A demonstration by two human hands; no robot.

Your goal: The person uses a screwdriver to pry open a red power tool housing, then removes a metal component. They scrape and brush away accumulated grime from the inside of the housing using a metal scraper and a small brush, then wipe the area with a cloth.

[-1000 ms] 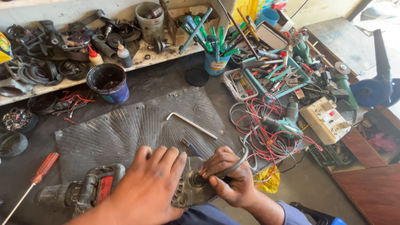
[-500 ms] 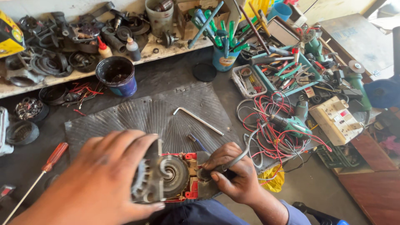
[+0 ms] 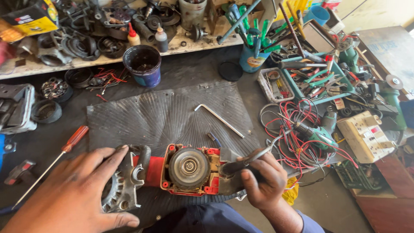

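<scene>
Up by the shelf, a dark blue tub (image 3: 142, 65) stands on the surface (image 3: 181, 71), with something dark inside that I cannot make out. To its right a blue cup (image 3: 251, 59) is packed with green-handled tools standing upright. A teal tray (image 3: 330, 92) farther right holds pliers and more loose tools, and a small clear box (image 3: 274, 85) just beside it holds small parts.

The opened power tool (image 3: 181, 172) lies on its side across the near edge of the ribbed mat (image 3: 164, 114), red housing up, with a round grey disc showing in the middle. It sits between my two hands. My left hand (image 3: 73, 194) rests spread over its grey metal end, fingers loose, pressing rather than closing. My right hand (image 3: 263, 181) has its grip closed around the black cable end of the tool, thumb on top.

A hex key (image 3: 220, 118) lies on the mat, apart from both hands. A red screwdriver (image 3: 54, 159) lies just beside my left hand.
</scene>
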